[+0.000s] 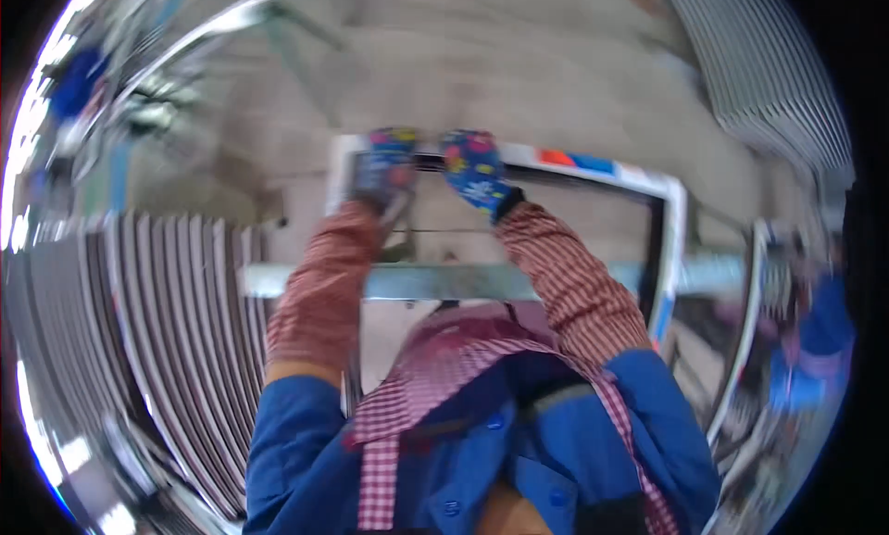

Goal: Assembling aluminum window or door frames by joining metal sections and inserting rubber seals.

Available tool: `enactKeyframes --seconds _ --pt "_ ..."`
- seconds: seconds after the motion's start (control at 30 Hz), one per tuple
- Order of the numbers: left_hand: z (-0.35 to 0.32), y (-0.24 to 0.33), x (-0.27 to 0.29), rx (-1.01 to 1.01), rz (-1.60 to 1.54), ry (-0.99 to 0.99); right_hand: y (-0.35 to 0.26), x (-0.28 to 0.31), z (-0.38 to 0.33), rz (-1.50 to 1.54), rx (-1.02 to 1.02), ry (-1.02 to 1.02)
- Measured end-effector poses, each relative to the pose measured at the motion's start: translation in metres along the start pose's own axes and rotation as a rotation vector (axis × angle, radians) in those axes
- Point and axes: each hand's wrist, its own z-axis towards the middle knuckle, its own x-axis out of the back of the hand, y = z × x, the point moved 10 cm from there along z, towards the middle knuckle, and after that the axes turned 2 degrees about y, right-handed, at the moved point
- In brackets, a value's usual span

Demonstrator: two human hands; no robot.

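Observation:
A white rectangular frame (674, 229), like a window frame, lies in front of my body, with a dark inner edge and red and blue film along its far bar. My left hand (393, 162), in a blue patterned glove, is closed on the far bar near the left corner; motion blurs it. A little to its right, my right hand (472, 169), in a matching glove, has its fingers curled over the same bar. Both fingertips are partly hidden. Beneath the frame a pale metal crossbar (444, 281) runs from left to right.
Long grey profiles (176, 322) stand stacked in rows at my left. Another ribbed stack of profiles (759, 62) sits at the far right. The concrete floor (519, 62) stretches beyond the frame. Blue items (815, 359) at the right edge are blurred.

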Motion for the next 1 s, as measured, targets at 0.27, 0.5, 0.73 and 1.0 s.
enactKeyframes --seconds 0.27,0.5,0.73,1.0 --pt "0.049 0.210 -0.024 -0.438 -0.173 0.156 0.206 0.104 -0.135 -0.299 -0.234 -0.460" --pt "0.090 0.326 -0.040 -0.422 -0.029 -0.052 0.234 0.107 -0.157 -0.112 -0.352 -0.420" --pt "0.092 0.310 -0.038 -0.394 -0.305 0.149 0.237 0.101 -0.146 -0.057 -0.351 -0.475" --pt "0.035 0.282 -0.005 -0.070 -0.315 0.279 0.205 0.115 -0.127 0.140 -0.264 -0.421"
